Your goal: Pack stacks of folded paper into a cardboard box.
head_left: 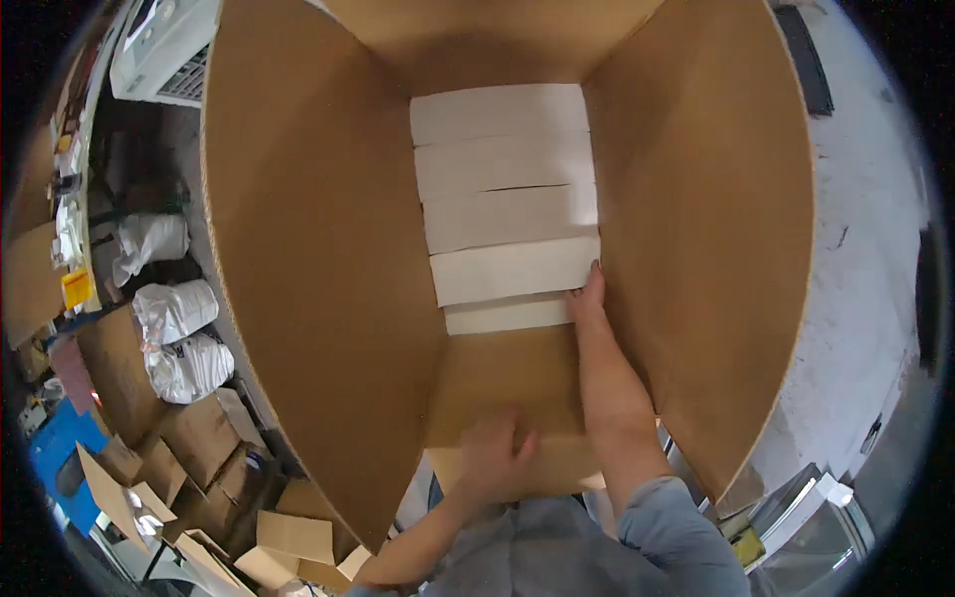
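A tall brown cardboard box (318, 249) stands open in front of me, its walls rising on the left, right and far side. Several long white boxes (507, 214) lie crosswise in a row on its bottom. My right hand (589, 294) reaches down along the right wall and grips the right end of a white box (517, 271) near the close end of the row; some fingertips are hidden against the wall. That white box sits slightly askew over the nearest one. Blurred by motion, my left hand (497, 453) hovers over the near flap, fingers apart, with nothing visible in it.
White plastic-wrapped bundles (179, 310) and opened cardboard cartons (293, 537) lie on the left. A white slatted plastic thing (164, 55) stands at the upper left. Clear-fronted framed panels (811, 532) are at the lower right, beside the pale floor (856, 249).
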The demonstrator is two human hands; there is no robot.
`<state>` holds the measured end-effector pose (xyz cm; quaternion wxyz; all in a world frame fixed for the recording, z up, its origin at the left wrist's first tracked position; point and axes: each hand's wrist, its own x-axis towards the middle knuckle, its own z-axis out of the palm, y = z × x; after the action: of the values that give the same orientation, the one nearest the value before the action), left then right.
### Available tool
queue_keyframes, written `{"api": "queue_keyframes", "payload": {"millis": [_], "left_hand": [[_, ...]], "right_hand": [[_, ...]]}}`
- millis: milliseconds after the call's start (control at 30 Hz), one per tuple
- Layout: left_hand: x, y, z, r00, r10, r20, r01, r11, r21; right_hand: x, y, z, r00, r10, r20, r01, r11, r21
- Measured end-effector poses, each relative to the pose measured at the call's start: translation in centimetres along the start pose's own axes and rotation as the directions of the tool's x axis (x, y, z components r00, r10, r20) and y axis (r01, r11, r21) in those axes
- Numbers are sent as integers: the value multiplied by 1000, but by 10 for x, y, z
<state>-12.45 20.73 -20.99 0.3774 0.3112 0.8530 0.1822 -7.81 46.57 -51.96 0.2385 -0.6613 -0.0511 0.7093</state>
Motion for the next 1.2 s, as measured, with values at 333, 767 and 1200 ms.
{"api": "queue_keyframes", "payload": {"millis": [333,767,1200], "left_hand": [[-2,-5,8,992,53,-118,-55,998,-12],[-5,-2,4,998,-48,-47,49,999,6],[-4,-11,10,999,23,-44,-25,999,-34]], "right_hand": [[15,-4,-6,1000,4,29,-6,997,80],[-39,73,30,976,170,135,-178,983,47],[-22,198,29,569,210,795,-49,974,-222]]}}
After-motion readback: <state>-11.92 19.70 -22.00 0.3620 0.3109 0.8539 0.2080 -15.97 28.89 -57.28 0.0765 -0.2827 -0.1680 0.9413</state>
